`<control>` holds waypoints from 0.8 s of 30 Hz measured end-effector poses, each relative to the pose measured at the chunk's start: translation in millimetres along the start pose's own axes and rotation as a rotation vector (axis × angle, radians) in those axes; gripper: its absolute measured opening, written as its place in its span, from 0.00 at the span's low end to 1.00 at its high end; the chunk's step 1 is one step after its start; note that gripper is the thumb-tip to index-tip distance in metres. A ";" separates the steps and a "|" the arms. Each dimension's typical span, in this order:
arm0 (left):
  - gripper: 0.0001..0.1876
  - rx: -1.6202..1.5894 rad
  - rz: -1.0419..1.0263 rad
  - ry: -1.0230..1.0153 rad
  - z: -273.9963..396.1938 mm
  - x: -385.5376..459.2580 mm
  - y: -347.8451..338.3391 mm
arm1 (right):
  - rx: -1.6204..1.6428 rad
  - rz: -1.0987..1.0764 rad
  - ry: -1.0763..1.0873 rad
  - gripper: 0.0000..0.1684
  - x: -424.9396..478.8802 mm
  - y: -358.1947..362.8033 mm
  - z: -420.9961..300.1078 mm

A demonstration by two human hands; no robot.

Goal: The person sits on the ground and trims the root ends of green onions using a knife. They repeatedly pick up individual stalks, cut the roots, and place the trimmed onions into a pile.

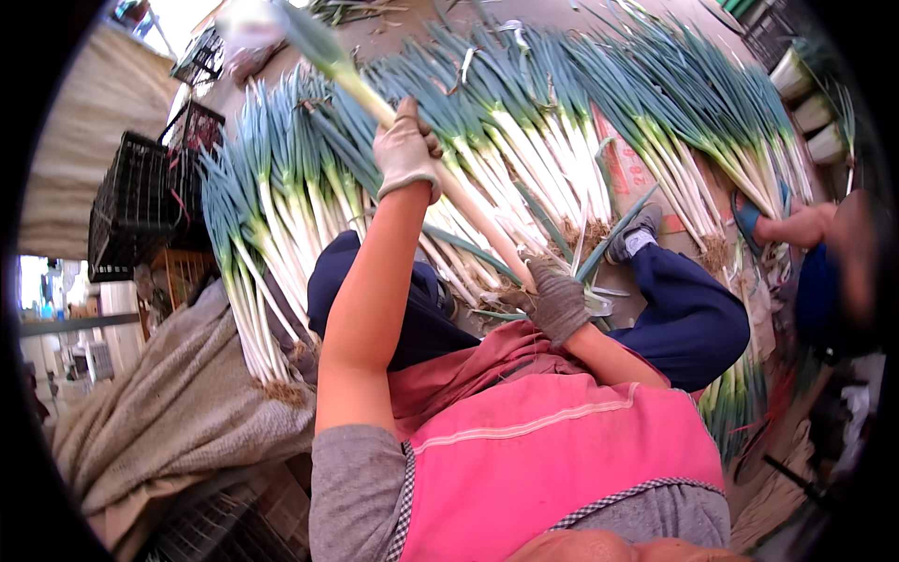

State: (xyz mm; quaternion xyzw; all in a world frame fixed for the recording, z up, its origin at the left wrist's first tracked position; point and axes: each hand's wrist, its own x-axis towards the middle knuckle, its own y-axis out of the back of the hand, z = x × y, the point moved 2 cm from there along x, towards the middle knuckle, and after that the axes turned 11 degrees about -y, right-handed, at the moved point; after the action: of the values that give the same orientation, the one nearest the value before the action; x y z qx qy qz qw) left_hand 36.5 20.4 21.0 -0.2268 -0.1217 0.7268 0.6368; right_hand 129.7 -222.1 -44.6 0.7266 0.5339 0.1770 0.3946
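Observation:
My left hand (409,151), in a pale work glove, is closed around the upper shaft of a long green onion (474,204), whose green leaves point to the upper left. At its lower end, my right hand (560,301), in a dark, soiled glove, grips it beside the roots, above my lap. Under and beyond it, more long green onions (506,140) lie side by side in rows on the ground, white shafts towards me. Loose peeled leaves (604,291) lie by my right hand. The fingertips of my right hand are partly hidden.
Black plastic crates (137,204) stand at the left, above a coarse brown cloth (189,386). A printed red-and-white sack (625,165) lies under some onions. At the right edge sits another person, with a sandalled foot (755,221) close to the onions. Bundled onions (734,400) lie lower right.

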 end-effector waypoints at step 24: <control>0.11 -0.225 -0.481 0.069 24.9 -10.5 -16.1 | 0.966 -0.383 -0.233 0.22 4.4 -3.7 10.2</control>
State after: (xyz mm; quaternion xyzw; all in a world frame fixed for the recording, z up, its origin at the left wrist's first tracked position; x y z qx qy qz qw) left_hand 39.3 15.5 51.9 -0.2854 -0.2307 0.5282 0.7657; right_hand 135.9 -221.6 -54.5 0.7297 0.6304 -0.2463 0.0970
